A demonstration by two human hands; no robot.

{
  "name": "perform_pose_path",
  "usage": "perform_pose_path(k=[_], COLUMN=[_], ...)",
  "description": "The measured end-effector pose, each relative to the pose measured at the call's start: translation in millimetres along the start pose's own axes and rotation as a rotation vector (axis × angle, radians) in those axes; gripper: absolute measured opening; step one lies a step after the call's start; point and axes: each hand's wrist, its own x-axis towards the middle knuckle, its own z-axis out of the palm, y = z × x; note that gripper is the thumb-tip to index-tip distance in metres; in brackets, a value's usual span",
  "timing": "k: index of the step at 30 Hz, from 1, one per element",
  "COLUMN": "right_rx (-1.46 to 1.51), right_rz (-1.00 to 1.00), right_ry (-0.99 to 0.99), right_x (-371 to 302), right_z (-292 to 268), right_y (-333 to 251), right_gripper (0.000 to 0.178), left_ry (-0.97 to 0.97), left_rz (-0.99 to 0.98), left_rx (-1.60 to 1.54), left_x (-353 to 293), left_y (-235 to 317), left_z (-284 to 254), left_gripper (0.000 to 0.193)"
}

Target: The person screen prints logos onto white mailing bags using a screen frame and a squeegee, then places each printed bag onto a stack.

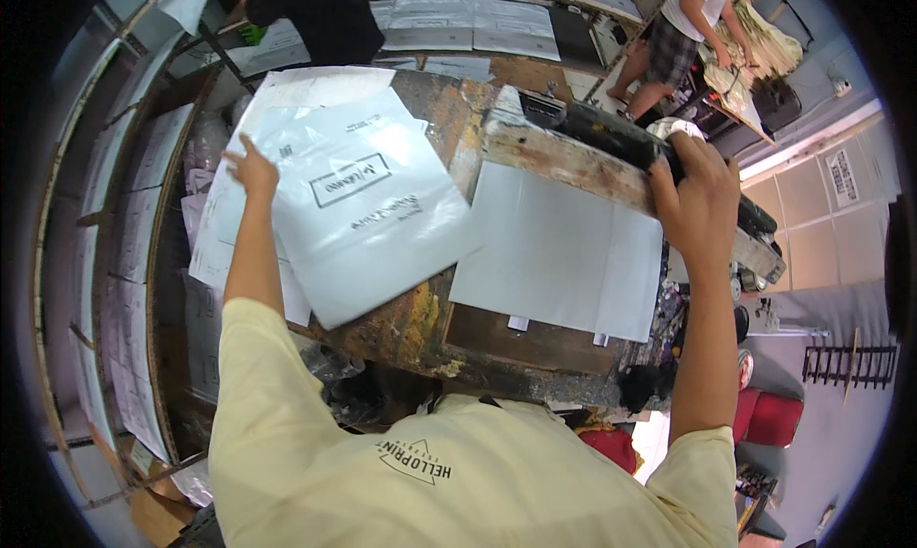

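My left hand (pixel 253 169) is at the left edge of a white plastic bag (pixel 382 238) with black print, its fingers apart. That bag lies tilted over other white sheets (pixel 222 238) at the left of the worktable. My right hand (pixel 699 190) is closed round the right end of a raised wooden screen-printing frame (pixel 564 161), whose long dark bar (pixel 607 128) runs beside the fingers. Below the frame, a plain white bag (pixel 554 247) lies flat on the brown printing board (pixel 478 333). The fingertips of my right hand are partly hidden behind the frame.
The paint-stained worktable (pixel 382 333) stands before me. Racks (pixel 143 262) of white bags are at the left, more printed bags (pixel 468 23) at the back. One person in black (pixel 315 18) stands behind the table; another in checked shorts (pixel 673 56) works at the back right. A red chair (pixel 769 417) is right.
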Motion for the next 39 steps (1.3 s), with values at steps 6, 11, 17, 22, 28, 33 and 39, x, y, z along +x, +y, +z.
perform_pose_path(k=[6, 11, 17, 22, 28, 33, 39], right_rx=[-0.008, 0.064, 0.199, 0.215, 0.242, 0.228, 0.173], right_rz=[0.046, -0.068, 0.025, -0.023, -0.057, -0.062, -0.049], right_ry=[-0.007, -0.423, -0.583, -0.596, -0.5, -0.382, -0.424], right_x=[-36, -138, -219, -277, -277, -178, -41], right_z=[19, 57, 112, 156, 204, 280, 358], right_y=[-2, -21, -25, -29, -20, 46, 134], right_gripper=[0.07, 0.045, 0.033, 0.039, 0.056, 0.052, 0.033], left_ry=[-1.171, -1.256, -1.489, -1.493, -1.487, -1.477, -1.337], left_rz=[0.17, -0.991, -1.064, -1.265, -1.33, -1.268, -1.356], left_rx=[-1.773, -2.188, -1.902, -1.66, -1.409, -1.417, -1.361], left_x=[-175, -273, -341, -361, -361, -363, -363], left_y=[272, 265, 229, 236, 245, 249, 261], left_z=[-278, -314, -237, -204, -191, -191, -195], left_gripper=[0.073, 0.1, 0.107, 0.119, 0.124, 0.121, 0.11])
